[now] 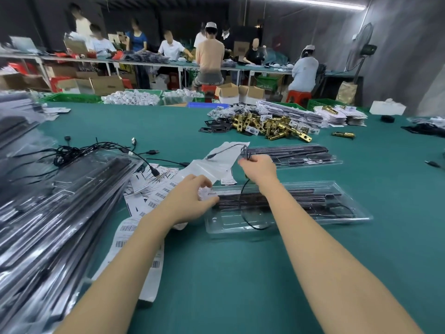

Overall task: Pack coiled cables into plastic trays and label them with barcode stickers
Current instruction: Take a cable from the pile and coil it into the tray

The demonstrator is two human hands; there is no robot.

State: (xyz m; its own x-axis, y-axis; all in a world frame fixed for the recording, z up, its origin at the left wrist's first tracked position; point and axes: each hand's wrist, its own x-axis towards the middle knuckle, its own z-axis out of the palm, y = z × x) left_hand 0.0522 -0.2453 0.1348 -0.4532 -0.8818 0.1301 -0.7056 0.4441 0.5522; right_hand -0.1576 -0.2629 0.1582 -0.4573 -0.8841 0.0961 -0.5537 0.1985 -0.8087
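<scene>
A green table fills the view. Along its left edge a tall stack of filled clear packs is piled, leaning toward the camera. At the far side a heap of brass lock parts is seen, with bagged pieces beside it. Just right of centre a clear tray lies lengthwise, dark strips laid in its upper half and its near compartment mostly bare. A second tray lies beyond it, a little further back. Between the stack and the near tray, barcode stickers are scattered, and a longer strip of them trails toward the camera. Loose cables are tangled at the left, behind the stickers.

A black cable is gripped by the right hand, whose fingers are curled round a bunch of it above the far edge of the near tray; one end droops across the tray into the near compartment (the other sticks out leftward over a white bag). The left hand is placed at the tray's left end, thumb and fingers pinched on a small white sticker.
</scene>
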